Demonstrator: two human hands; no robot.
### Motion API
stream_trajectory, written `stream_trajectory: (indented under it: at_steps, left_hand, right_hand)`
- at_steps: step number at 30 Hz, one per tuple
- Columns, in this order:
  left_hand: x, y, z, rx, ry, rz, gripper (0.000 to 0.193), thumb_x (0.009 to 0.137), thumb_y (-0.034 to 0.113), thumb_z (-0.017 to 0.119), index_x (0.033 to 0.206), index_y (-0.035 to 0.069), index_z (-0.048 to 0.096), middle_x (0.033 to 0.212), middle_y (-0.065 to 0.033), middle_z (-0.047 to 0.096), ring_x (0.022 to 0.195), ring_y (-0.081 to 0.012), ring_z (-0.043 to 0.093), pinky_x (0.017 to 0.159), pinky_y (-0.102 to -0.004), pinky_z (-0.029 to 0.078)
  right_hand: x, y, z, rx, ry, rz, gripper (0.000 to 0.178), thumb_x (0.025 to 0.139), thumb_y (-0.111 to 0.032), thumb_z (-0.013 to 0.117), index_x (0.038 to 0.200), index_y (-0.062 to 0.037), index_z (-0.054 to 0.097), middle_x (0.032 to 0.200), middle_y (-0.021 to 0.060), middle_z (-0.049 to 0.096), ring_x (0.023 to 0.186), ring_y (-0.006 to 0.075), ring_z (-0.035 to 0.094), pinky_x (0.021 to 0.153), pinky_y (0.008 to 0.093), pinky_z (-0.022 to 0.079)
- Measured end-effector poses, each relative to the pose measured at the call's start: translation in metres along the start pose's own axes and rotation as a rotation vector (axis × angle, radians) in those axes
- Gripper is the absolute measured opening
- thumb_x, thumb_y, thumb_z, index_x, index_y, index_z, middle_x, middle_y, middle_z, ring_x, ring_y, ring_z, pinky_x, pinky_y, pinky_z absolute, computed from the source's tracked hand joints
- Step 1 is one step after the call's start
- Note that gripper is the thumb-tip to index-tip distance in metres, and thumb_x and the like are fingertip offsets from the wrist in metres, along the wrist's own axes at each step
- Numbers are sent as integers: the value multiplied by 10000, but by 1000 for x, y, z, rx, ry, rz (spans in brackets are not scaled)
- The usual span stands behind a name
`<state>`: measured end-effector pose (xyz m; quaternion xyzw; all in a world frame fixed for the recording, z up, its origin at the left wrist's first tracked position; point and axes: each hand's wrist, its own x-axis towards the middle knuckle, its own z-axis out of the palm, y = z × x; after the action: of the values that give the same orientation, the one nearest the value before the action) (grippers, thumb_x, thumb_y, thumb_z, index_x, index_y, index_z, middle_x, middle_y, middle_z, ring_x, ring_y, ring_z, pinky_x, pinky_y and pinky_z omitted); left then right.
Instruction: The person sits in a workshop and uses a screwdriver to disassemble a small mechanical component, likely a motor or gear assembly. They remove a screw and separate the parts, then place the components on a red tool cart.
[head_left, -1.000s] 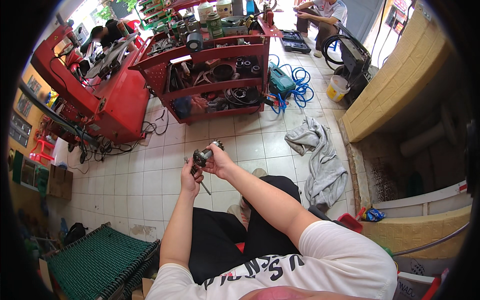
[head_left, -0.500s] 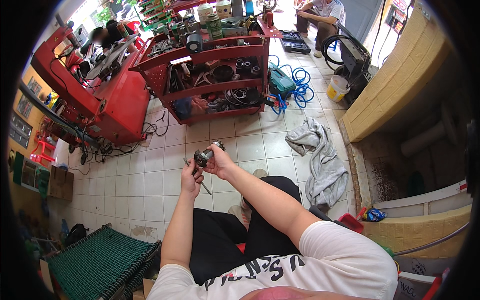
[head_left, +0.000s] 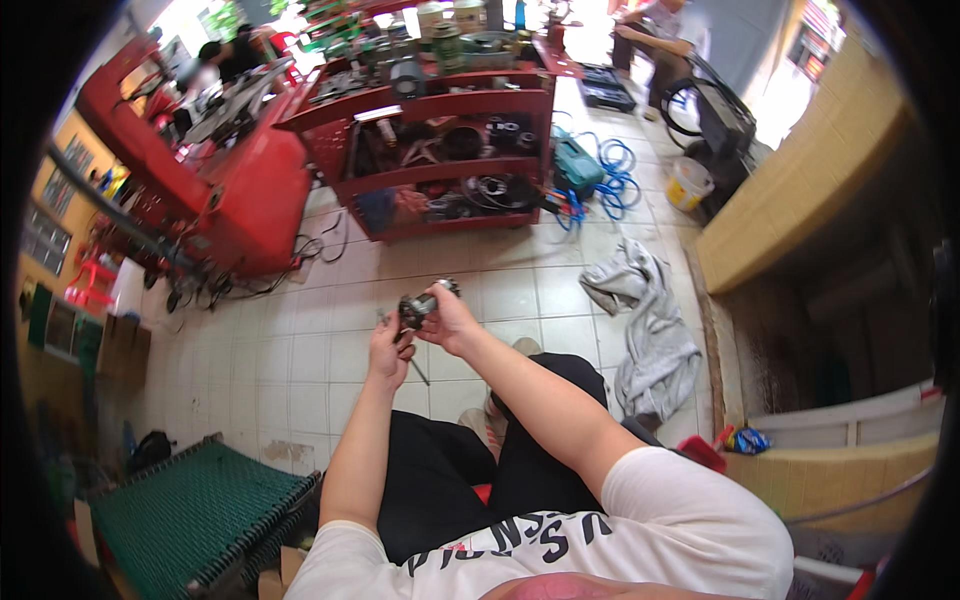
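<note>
As right fingers [head_left: 443,297] clasp metal part [head_left: 411,312] — gray, dark-ended — left fingers [head_left: 404,350] hold thin rod [head_left: 421,372]

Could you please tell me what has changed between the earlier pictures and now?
The view has swung slightly and blurred, so the red cart and grey cloth appear further right in the picture; the left hand and right hand appear slightly further right too. Nothing was taken hold of or let go: the right hand still holds the metal part, the left hand the thin rod.

White short-sleeved shirt [head_left: 690,505], black lettering [head_left: 551,541]; black trousers [head_left: 435,480].
</note>
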<state>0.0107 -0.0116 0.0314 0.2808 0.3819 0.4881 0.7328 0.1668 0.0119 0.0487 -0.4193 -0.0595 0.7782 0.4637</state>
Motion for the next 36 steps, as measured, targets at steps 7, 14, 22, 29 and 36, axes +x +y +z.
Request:
stream_trajectory:
  at_steps: [7,14,22,29,36]
  left_hand:
    - [0,3,4,36,22,-49,483,986,608,535,1021,131,596,785,49,544,510,-28,351,420,-199,228]
    - [-1,3,-2,-36,8,-46,359,1020,501,554,998,145,589,826,44,580,541,-26,366,443,-185,250]
    - [-2,8,3,-93,-33,-90,365,1008,506,577,1011,142,598,809,53,565,538,-29,358,435,-195,228]
    - [2,2,-7,-23,-7,-108,380,1012,521,557,1013,143,597,806,53,561,535,-30,345,438,-196,227]
    - [1,5,-3,-100,-14,-108,355,1026,492,544,1000,141,589,821,47,575,541,-29,361,441,-190,242]
  right_hand:
    - [-4,-4,-4,-21,-61,26,262,911,-393,554,1009,-153,586,911,48,702,832,191,659,857,383,497]
    - [-3,-2,-4,-17,-72,34,316,916,-385,545,1010,-92,615,894,55,725,843,191,690,853,361,526]
    - [0,-4,-9,-25,-85,25,332,928,-388,521,1004,-81,623,884,62,735,819,199,699,829,357,539]
    - [-5,-4,-3,-29,-67,20,303,926,-371,520,1007,-93,608,874,60,729,798,193,701,807,362,544]
    - [-7,-6,-2,-27,-64,22,273,917,-354,531,996,-103,602,874,59,720,790,189,696,814,365,539]
